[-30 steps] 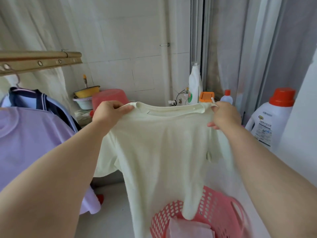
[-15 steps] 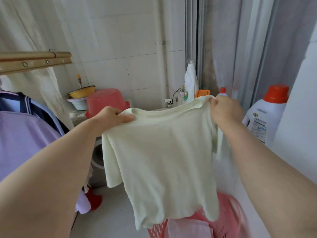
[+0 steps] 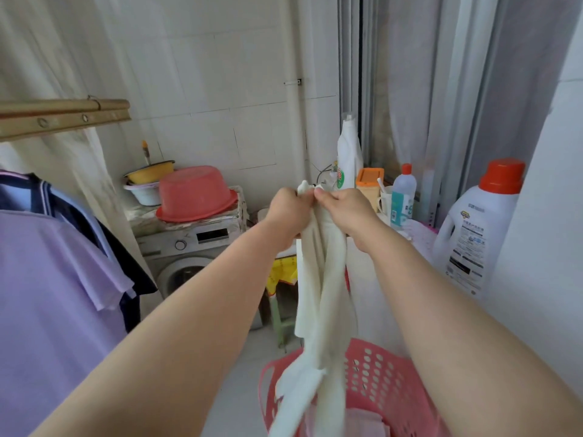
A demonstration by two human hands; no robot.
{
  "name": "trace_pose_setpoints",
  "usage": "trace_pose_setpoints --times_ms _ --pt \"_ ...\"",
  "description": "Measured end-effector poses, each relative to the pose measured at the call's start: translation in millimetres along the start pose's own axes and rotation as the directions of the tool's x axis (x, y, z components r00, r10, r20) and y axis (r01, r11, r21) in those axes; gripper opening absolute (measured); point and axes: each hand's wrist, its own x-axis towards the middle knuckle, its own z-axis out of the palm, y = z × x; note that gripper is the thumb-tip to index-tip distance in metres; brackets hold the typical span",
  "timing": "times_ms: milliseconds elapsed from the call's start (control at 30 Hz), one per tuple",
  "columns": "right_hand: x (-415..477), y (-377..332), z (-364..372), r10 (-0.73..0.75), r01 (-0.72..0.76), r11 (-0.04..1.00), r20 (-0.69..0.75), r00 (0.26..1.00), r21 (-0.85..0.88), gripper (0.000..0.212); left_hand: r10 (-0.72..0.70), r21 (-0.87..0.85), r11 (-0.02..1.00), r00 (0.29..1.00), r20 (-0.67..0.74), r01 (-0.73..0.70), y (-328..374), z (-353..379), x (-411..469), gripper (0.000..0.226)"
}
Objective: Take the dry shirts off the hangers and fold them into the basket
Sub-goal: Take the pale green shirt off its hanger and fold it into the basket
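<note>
A pale cream shirt [image 3: 321,298] hangs folded lengthwise in front of me, its two shoulders pressed together at the top. My left hand [image 3: 288,212] and my right hand [image 3: 345,211] meet there, both gripping the shirt's top edge. The shirt's lower end drops into the pink perforated basket [image 3: 375,383] below, which holds a folded pink garment [image 3: 362,422]. At the left a lilac shirt [image 3: 47,285] and a navy-and-blue shirt [image 3: 79,212] hang from the wooden drying rail [image 3: 63,113].
A washing machine [image 3: 189,250] stands at the back with a red basin [image 3: 194,193] and bowls on top. Detergent bottles [image 3: 476,228] and cleaners line the right ledge. A small green stool [image 3: 280,313] stands behind the basket.
My hands have come together, folding the spread shirt in half lengthwise. The shirt now hangs narrow with its hem in the basket.
</note>
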Motion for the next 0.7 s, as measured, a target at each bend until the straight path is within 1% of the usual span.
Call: trace_pose_setpoints --times_ms 133,200,300,333,367,400,433,467,500,533,567,600,633,667,700 --pt "-1.4 -3.5 -5.2 -0.007 0.006 1.0 0.058 0.998 0.022 0.049 0.001 -0.05 0.999 0.999 0.032 0.001 4.1 -2.2 -2.2 0.033" --pt "-2.3 -7.9 -8.7 -0.006 0.002 0.999 0.084 0.996 0.048 0.048 -0.002 -0.051 0.999 0.999 0.051 0.005 6.6 -4.6 -2.4 0.037" --pt "-4.2 -9.5 -15.9 0.031 -0.053 0.989 0.154 0.988 0.139 0.05 -0.041 -0.173 0.982 0.985 0.17 0.071 14.4 -9.6 -6.8 0.05" --pt "-3.3 -6.4 -18.0 0.024 -0.056 0.986 0.194 0.981 0.158 0.046 -0.052 -0.211 0.972 0.975 0.216 0.099 16.1 -12.6 -7.6 0.049" --pt "-3.4 -4.3 -19.1 0.005 -0.049 0.983 0.235 0.972 0.179 0.038 -0.05 -0.217 0.97 0.966 0.254 0.108 17.6 -16.2 -9.8 0.045" --pt "-2.8 -2.1 -19.2 -0.019 -0.034 0.981 0.267 0.963 0.191 0.025 -0.029 -0.191 0.978 0.96 0.277 0.085 18.1 -19.6 -12.8 0.04" --pt "-2.5 -1.5 -19.0 -0.035 -0.021 0.981 0.279 0.96 0.195 0.012 0.019 -0.112 0.994 0.966 0.258 0.011 16.8 -21.5 -12.8 0.033" --pt "-1.9 -1.4 -18.4 -0.046 -0.01 0.98 0.277 0.96 0.198 0.011 0.085 0.022 0.996 0.975 0.204 -0.092 14.7 -22.0 -9.9 0.026" --pt "-0.4 -1.2 -18.2 -0.049 -0.006 0.98 0.268 0.962 0.199 0.017 0.164 0.185 0.964 0.977 0.138 -0.188 12.5 -22.3 -5.7 0.025" --pt "0.5 -0.7 -18.2 -0.044 -0.01 0.98 0.265 0.963 0.199 0.024 0.235 0.32 0.916 0.97 0.066 -0.244 9.9 -23.5 -2.0 0.035" --pt "0.9 0.7 -18.4 -0.051 -0.011 0.977 0.284 0.958 0.213 0.029 0.262 0.378 0.891 0.965 0.022 -0.251 8.4 -25.9 0.9 0.052" --pt "0.8 2.2 -18.8 -0.07 -0.013 0.968 0.319 0.945 0.25 0.031 0.244 0.359 0.901 0.969 0.047 -0.244 6.9 -29.5 4.3 0.066" --pt "0.7 4.2 -19.9 -0.086 -0.026 0.954 0.354 0.931 0.3 0.029 0.197 0.291 0.928 0.969 0.146 -0.233 4.0 -33.9 6.4 0.072" --pt "0.5 5.5 -21.4 -0.102 -0.033 0.938 0.367 0.925 0.344 0.027 0.132 0.224 0.953 0.946 0.296 -0.204 1.7 -38.2 4.9 0.069" --pt "1.7 6.8 -23.8 -0.122 -0.014 0.932 0.35 0.929 0.361 0.025 0.071 0.178 0.971 0.905 0.419 -0.158 -2.1 -42.0 5.0 0.063"
